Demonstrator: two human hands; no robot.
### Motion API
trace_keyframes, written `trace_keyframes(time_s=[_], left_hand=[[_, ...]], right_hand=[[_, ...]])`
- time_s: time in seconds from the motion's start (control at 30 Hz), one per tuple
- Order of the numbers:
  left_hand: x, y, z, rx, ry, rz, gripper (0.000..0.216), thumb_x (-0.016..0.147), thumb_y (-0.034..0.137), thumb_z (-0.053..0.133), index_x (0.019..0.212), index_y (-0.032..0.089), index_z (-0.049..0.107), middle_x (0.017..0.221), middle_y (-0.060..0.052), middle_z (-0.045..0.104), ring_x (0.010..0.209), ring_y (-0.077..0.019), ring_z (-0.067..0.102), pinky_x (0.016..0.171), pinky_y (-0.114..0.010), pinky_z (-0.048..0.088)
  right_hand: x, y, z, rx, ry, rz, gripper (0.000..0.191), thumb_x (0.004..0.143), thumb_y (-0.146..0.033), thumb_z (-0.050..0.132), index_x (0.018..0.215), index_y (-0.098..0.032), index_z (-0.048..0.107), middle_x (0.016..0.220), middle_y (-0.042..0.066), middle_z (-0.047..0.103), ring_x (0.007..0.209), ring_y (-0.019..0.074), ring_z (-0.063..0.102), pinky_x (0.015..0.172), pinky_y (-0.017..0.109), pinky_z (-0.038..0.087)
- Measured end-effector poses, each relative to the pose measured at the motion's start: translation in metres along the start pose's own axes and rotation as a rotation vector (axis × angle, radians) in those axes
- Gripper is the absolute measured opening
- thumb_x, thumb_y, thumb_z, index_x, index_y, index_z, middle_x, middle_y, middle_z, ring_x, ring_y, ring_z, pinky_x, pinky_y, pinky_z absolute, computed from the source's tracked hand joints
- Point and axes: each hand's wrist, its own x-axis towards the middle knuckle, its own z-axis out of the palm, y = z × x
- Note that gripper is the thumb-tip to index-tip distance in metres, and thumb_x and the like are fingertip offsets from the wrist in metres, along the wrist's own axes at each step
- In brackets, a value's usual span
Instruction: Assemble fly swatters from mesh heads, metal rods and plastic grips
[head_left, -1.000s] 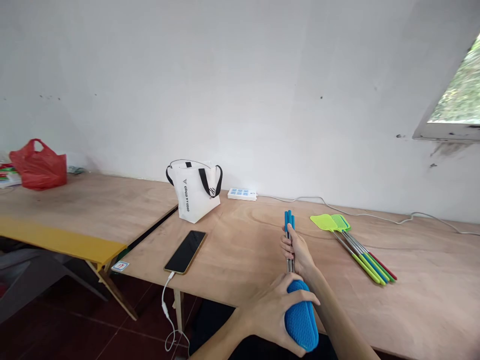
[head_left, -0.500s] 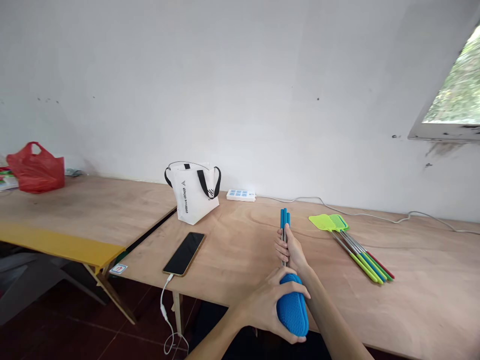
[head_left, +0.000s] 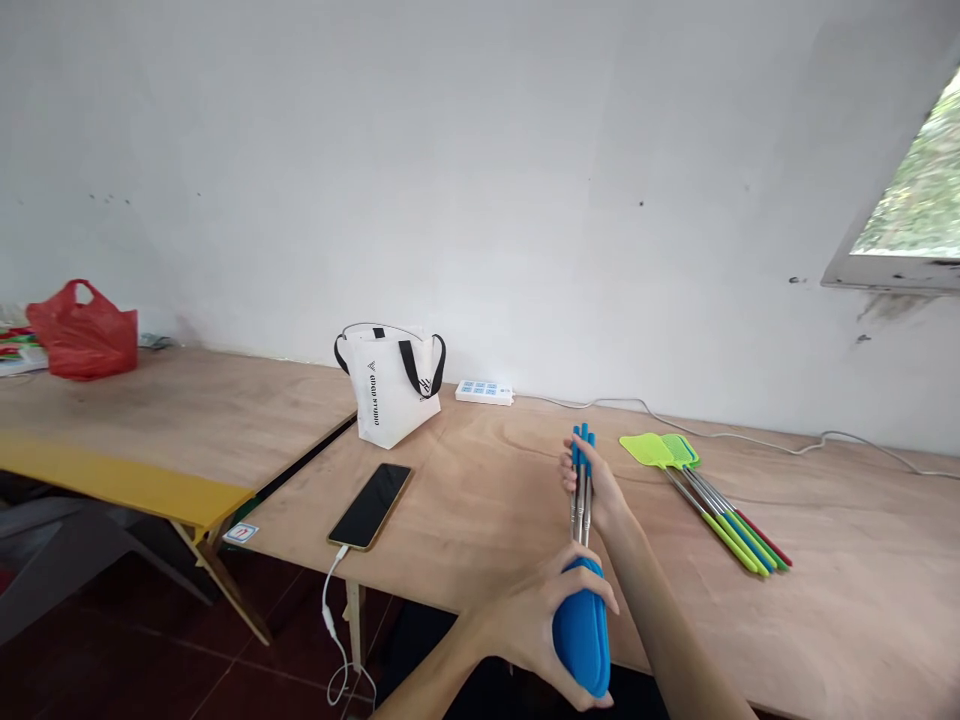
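Several blue fly swatters [head_left: 580,630] are bundled together, held over the table's front edge. My left hand [head_left: 536,620] is closed around their stacked blue heads, thumb below and fingers over the top. Farther up, my right hand [head_left: 596,485] is wrapped round the metal rods, just below the blue handles [head_left: 583,445]. The handles point away from me towards the wall, their ends slightly apart. On the table to the right lies another pile of fly swatters [head_left: 712,505], with yellow-green heads and yellow-green, blue, green and red handles.
A black phone [head_left: 371,505] on a white charging cable lies left of my hands. Behind it stand a white tote bag [head_left: 394,395] and a white power strip [head_left: 484,392], whose cord runs along the wall. A red plastic bag [head_left: 86,335] sits on the left table.
My right hand has slid up the rods towards the handles, showing more metal between my hands. The swatter heads have tilted in my left hand. The view has shifted slightly.
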Motion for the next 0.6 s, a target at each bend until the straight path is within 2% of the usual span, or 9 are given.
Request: trace_keyframes(time_s=[0.17,0.23,0.4,0.5,0.6], left_hand=[[0.005,0.013,0.003,-0.096,-0.051,0.044,0.096,0.047,0.056,0.096,0.128,0.027,0.053,0.133,-0.011,0.046,0.115,-0.0288,0.057,0.099,-0.041,0.049],[0.006,0.016,0.001,-0.136,-0.015,0.098,0.102,0.045,0.057,0.097,0.129,0.026,0.05,0.13,-0.011,0.047,0.115,-0.0294,0.057,0.1,-0.042,0.048],[0.004,0.017,-0.004,-0.235,0.061,0.175,0.098,0.048,0.059,0.096,0.126,0.024,0.048,0.124,-0.011,0.05,0.112,-0.0284,0.055,0.1,-0.045,0.047],[0.003,0.011,0.0,-0.382,0.112,0.19,0.1,0.046,0.063,0.096,0.125,0.025,0.047,0.128,-0.013,0.046,0.104,-0.0252,0.058,0.091,-0.042,0.052],[0.006,0.0,0.007,-0.532,0.263,0.232,0.102,0.047,0.073,0.09,0.124,0.027,0.042,0.124,-0.011,0.046,0.099,-0.023,0.059,0.079,-0.037,0.056]], right_hand=[[0.011,-0.03,-0.001,0.033,0.034,-0.066,0.033,0.083,-0.038,0.08,0.084,-0.022,0.05,0.055,-0.011,0.047,0.036,0.0027,0.035,0.03,0.012,0.034],[0.013,-0.034,0.0,0.033,0.047,-0.077,0.038,0.082,-0.039,0.082,0.079,-0.022,0.048,0.053,-0.012,0.044,0.035,0.0021,0.032,0.028,0.012,0.031],[0.014,-0.032,0.005,0.057,0.083,-0.093,0.047,0.078,-0.046,0.085,0.074,-0.022,0.044,0.05,-0.013,0.038,0.034,0.0019,0.031,0.028,0.011,0.029],[0.007,-0.032,0.009,0.104,0.064,-0.105,0.044,0.082,-0.055,0.079,0.08,-0.022,0.05,0.054,-0.011,0.043,0.039,0.0034,0.038,0.033,0.012,0.037],[-0.005,-0.034,0.016,0.192,0.005,-0.142,0.041,0.087,-0.06,0.07,0.09,-0.022,0.056,0.063,-0.006,0.053,0.05,0.0069,0.051,0.044,0.017,0.049]])
